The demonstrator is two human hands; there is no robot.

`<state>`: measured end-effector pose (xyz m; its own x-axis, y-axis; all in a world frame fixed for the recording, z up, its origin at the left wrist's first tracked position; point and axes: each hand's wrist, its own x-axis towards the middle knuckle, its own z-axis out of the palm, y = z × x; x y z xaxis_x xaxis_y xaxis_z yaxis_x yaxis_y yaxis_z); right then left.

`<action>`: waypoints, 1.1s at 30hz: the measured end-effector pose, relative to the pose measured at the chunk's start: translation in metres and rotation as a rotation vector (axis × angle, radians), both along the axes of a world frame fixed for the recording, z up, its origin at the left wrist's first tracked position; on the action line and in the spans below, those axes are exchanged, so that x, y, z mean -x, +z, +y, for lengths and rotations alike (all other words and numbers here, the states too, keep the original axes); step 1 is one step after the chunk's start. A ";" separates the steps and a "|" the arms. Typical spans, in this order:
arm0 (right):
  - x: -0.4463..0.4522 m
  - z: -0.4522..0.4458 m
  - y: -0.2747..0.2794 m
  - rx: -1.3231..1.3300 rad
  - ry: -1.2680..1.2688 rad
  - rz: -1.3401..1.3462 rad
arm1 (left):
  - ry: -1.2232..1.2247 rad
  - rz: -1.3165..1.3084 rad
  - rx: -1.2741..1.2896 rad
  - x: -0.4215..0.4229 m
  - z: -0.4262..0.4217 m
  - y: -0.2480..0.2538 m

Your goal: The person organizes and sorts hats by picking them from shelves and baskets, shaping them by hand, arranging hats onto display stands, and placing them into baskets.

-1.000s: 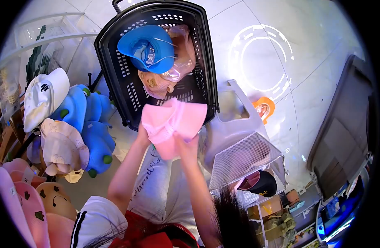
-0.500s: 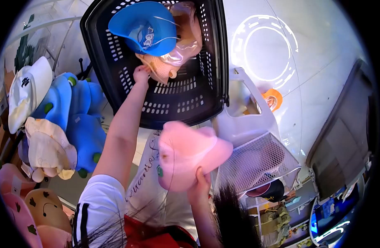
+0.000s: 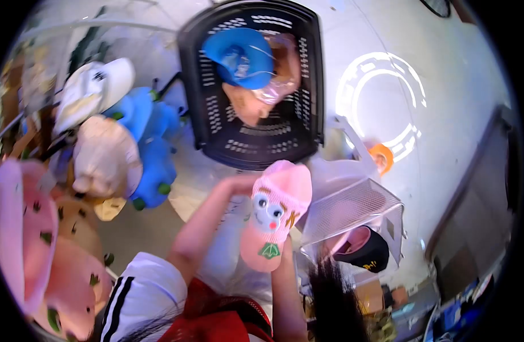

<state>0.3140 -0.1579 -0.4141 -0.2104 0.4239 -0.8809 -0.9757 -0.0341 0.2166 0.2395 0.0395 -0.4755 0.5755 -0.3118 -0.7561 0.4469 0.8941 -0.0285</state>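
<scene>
A pink cap (image 3: pixel 282 196) with a cartoon face, big eyes and a green leaf patch is held up in front of my body. My right hand (image 3: pixel 286 249) grips it from the lower right, mostly hidden behind it. At the cap's upper left edge, my left hand (image 3: pixel 246 183) holds on, its fingertips out of sight behind the fabric. Beyond the hands is a black plastic basket (image 3: pixel 216 145). In it lie a blue hat (image 3: pixel 245 54), a peach-coloured hat (image 3: pixel 247 107) and a shiny clear plastic wrapping (image 3: pixel 284 85).
Blue hats (image 3: pixel 156 171), a white cap (image 3: pixel 93 94), a cream hat (image 3: pixel 105 154) and pink hats (image 3: pixel 36 228) hang at left. To the right are a grey plastic stool (image 3: pixel 336 174), a wire mesh rack (image 3: pixel 353 208) with a black cap (image 3: pixel 367 251), and an orange object (image 3: pixel 381 158).
My left hand has come out of the basket and back to the pink cap. The cap has turned, so its face patch now shows. The view has shifted.
</scene>
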 end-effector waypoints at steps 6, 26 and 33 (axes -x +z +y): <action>0.011 0.018 0.043 0.127 0.575 -0.874 | 0.004 -0.407 -0.107 0.052 -0.089 0.071; -0.006 -0.111 0.208 -0.703 1.244 -1.393 | 0.403 0.002 -1.359 0.155 -0.260 0.230; 0.033 -0.105 0.205 -0.988 1.312 -0.550 | 0.413 -0.581 -0.901 0.180 -0.268 0.239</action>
<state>0.2810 -0.2630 -0.2092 -0.6173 0.6101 -0.4968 -0.1379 -0.7056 -0.6951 0.0599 -0.2283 -0.2366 0.8431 0.5011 -0.1953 -0.1488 0.5663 0.8107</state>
